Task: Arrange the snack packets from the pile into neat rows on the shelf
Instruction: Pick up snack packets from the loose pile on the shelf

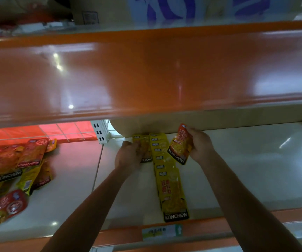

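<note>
A row of several yellow KONCHEW packets [168, 179] lies overlapped on the white shelf [246, 170], running from the back to the front edge. To its left, at the back, lie a few yellow packets [143, 142], and my left hand [129, 155] grips them with curled fingers. My right hand [200, 145] holds an orange-red KONCHEW packet [180, 144] tilted just right of the row, near the back. A loose pile of red and yellow packets [13, 171] covers the shelf's left part.
An orange shelf lip [146, 73] hangs low above my hands. A brown cardboard box [219, 119] stands at the back of the shelf. A white upright with slots [99, 132] divides the bays. A price label [162, 231] sits on the front rail.
</note>
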`<state>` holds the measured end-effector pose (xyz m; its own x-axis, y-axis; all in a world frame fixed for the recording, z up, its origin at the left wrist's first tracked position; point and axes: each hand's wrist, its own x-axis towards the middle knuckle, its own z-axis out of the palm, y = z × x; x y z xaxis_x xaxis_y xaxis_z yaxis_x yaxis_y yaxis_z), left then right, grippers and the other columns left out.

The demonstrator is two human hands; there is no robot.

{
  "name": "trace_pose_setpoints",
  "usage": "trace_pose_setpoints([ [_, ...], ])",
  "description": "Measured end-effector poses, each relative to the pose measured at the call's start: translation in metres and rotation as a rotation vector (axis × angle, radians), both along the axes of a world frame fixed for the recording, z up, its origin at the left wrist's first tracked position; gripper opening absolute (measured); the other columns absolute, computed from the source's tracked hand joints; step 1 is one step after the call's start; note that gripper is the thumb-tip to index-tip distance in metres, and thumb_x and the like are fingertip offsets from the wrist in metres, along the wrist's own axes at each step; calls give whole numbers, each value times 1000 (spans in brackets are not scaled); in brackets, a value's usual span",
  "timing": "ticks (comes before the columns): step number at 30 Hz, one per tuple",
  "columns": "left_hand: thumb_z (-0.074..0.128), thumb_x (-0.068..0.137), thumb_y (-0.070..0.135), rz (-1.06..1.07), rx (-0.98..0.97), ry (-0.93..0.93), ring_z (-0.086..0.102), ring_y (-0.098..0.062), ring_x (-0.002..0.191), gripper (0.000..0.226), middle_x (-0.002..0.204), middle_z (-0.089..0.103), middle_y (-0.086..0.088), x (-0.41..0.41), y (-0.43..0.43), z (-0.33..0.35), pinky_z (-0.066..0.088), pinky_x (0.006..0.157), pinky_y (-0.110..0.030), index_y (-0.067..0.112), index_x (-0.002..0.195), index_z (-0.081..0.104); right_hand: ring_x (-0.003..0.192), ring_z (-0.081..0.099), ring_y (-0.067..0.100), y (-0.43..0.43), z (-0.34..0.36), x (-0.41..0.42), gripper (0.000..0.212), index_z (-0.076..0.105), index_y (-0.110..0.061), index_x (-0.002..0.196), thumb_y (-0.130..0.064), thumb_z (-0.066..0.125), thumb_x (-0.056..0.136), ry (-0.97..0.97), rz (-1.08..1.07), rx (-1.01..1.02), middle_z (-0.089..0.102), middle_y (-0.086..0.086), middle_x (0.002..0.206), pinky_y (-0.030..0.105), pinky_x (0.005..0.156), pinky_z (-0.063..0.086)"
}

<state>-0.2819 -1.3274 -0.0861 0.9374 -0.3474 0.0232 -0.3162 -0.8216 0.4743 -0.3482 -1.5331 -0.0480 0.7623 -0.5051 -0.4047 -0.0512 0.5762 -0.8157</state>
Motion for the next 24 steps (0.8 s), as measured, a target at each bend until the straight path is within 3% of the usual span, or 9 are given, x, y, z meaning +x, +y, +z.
trace_pose_setpoints([
  [6, 50, 93, 48, 30, 31, -49, 56, -33, 105, 40, 115, 57, -17, -3, -10, 2, 50, 87, -38, 21, 118, 65, 79, 60, 25, -12, -3, -6, 20, 62, -4, 106, -3, 50, 91, 25, 108, 25, 64, 15, 89, 42, 81, 50],
  [10, 48, 95, 39, 54, 66, -89, 48, -37, 112, 40, 120, 57, -19, -8, -13, 3, 40, 94, -41, 18, 128, 55, 78, 60, 26, -16, -3, -15, 20, 63, -5, 94, 4, 46, 88, -6, 160, 35, 63, 15, 86, 40, 76, 50],
  [15, 50, 95, 38, 97, 8, -158, 45, -36, 115, 43, 126, 54, -17, -27, -18, 12, 39, 96, -43, 12, 130, 52, 86, 64, 29, -12, 0, -33, 29, 58, 3, 119, -5, 55, 91, -48, 252, 73, 64, 20, 107, 39, 71, 52],
  [18, 53, 93, 31, 76, -25, -227, 46, -36, 116, 39, 128, 53, -16, -44, -23, 22, 40, 95, -44, 11, 126, 55, 89, 64, 30, -6, 1, -46, 34, 57, 4, 122, -9, 58, 90, -42, 258, 46, 63, 22, 115, 39, 72, 52],
  [24, 52, 92, 31, -8, 69, -319, 38, -31, 126, 47, 138, 44, -9, -88, -35, 30, 39, 99, -41, 16, 136, 46, 80, 67, 30, 3, 5, -79, 30, 59, 5, 114, -7, 63, 87, -24, 212, -29, 68, 19, 95, 38, 67, 53],
])
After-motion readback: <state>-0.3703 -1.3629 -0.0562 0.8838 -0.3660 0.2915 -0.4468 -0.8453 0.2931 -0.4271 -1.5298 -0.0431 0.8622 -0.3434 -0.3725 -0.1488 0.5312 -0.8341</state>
